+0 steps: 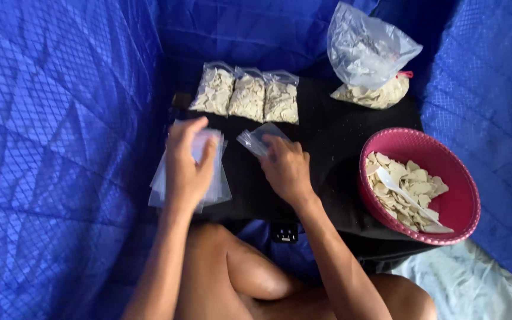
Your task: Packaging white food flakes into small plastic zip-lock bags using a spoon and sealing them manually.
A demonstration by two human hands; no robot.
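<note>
Knees bare and folded under me come closest, and above them both my forearms reach out over a black board that lies across my lap. My left hand rests on a stack of empty clear bags at the board's left edge, fingers curled around the top sheets and thumb pressed on them, so it is gripping the stack. My right hand sits just beside it, near the middle of the board, pinching one single clear bag by its lower end; that bag lies flat and tilted, its far corner pointing up and left. Whether the bag's mouth is parted I cannot tell. Farther back, three filled bags of pale chips stand in a row, touching side by side, along the board's far edge. To their right, at the far right corner, a big loose plastic sack slumps with more of the same chips in its bottom and a red tie at its side. Right of my right hand, partly hanging off the board's near right corner, sits a pink bowl half full of pale chips, with a white spoon lying across them, its scoop toward me. Blue quilted cloth walls me in on the left, behind and on the right, and a pale cloth shows below the bowl.
</note>
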